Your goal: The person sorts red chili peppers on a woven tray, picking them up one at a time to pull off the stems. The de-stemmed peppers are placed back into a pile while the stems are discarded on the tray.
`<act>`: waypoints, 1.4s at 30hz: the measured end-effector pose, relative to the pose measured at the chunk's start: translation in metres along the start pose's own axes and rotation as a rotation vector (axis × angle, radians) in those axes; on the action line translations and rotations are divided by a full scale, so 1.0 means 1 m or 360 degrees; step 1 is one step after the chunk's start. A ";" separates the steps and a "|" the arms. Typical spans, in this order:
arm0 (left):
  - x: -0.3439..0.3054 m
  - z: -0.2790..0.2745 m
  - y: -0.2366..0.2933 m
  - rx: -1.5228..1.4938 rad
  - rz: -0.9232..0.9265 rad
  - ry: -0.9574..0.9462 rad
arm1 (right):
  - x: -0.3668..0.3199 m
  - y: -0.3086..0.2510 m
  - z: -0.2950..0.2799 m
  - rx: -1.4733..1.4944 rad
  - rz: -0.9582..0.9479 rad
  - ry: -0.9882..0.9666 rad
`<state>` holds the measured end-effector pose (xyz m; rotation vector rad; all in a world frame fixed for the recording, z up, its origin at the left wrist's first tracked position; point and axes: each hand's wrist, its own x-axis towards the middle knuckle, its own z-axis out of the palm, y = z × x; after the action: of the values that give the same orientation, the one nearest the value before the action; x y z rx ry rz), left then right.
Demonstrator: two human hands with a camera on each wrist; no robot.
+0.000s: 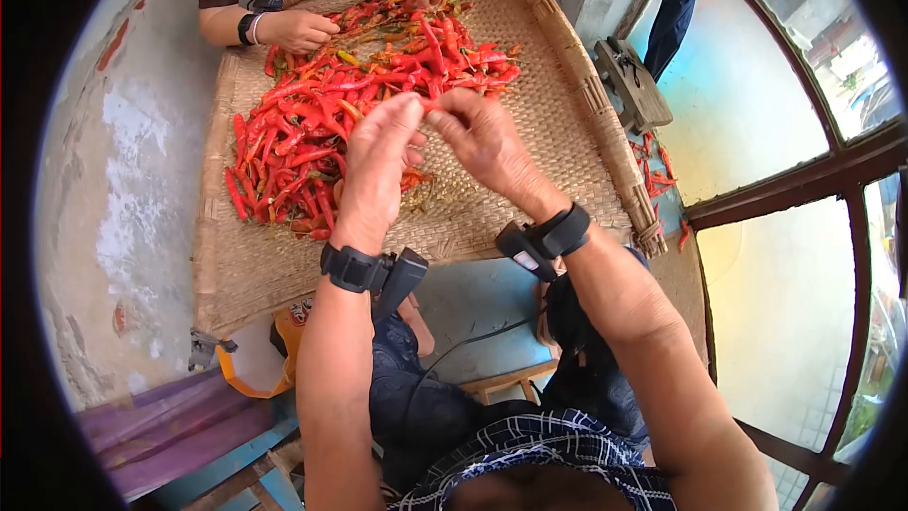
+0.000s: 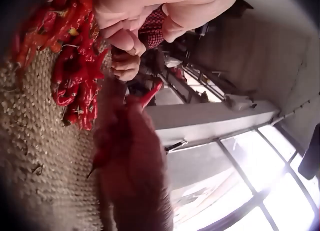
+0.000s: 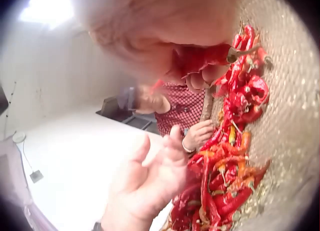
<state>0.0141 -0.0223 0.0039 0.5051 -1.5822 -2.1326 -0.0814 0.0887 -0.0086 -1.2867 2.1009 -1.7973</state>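
My right hand (image 1: 487,137) grips a red chili pepper (image 3: 202,58) above the front of the pile. Its green stem end sticks out on one side of the fist, and in the left wrist view the red tip (image 2: 152,94) shows past the fingers. Close beside it, my left hand (image 1: 378,151) is raised over the peppers; in the right wrist view its palm faces up, fingers loosely bent around nothing. Below both hands, a heap of red chili peppers (image 1: 293,156) lies on a woven bamboo tray (image 1: 558,132).
Across the tray, another person's two hands (image 1: 301,31) work at the far side of the heap. Bits of stem and seed lie near the front of the weave. A wooden stool (image 1: 636,85) stands right of the tray, by a framed window (image 1: 757,95). Some peppers (image 1: 653,166) lie outside the tray.
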 end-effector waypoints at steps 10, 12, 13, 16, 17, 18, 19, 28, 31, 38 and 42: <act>0.008 -0.033 0.026 0.0254 0.0728 0.0663 | 0.022 0.032 0.003 -0.0916 -0.0282 0.0177; 0.008 -0.040 0.038 0.0375 0.0736 0.0999 | 0.026 0.047 -0.002 -0.1103 -0.0289 0.0078; 0.008 -0.042 0.040 0.0380 0.0713 0.1069 | 0.026 0.053 -0.001 -0.1222 -0.0256 0.0028; 0.004 -0.040 0.040 0.0341 0.0623 0.0999 | 0.026 0.058 0.002 -0.1353 -0.0136 -0.0137; 0.003 -0.038 0.039 0.0302 0.0554 0.0854 | 0.027 0.058 0.004 -0.1423 -0.0069 -0.0243; 0.005 -0.034 0.035 0.0276 0.0586 0.0844 | 0.027 0.055 0.005 -0.1492 -0.0001 -0.0350; 0.006 -0.030 0.033 0.0276 0.0551 0.0776 | 0.026 0.052 0.007 -0.1463 0.0005 -0.0305; 0.015 -0.029 -0.002 0.0989 0.0625 0.0514 | 0.017 0.035 -0.001 -0.1557 -0.0107 -0.0521; 0.014 -0.020 -0.003 0.0965 0.0736 0.0440 | 0.002 0.019 -0.020 -0.1628 -0.0021 -0.0708; 0.009 -0.003 -0.015 0.1473 0.0882 0.0096 | -0.014 -0.012 -0.070 -0.1319 0.0235 -0.1010; 0.010 -0.002 -0.026 0.1633 0.0772 -0.0116 | -0.005 -0.008 -0.069 -0.1195 0.0352 -0.0702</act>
<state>0.0029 -0.0227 -0.0216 0.2762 -2.4615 -0.8918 -0.1129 0.1449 0.0167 -1.3267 2.5711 -0.5501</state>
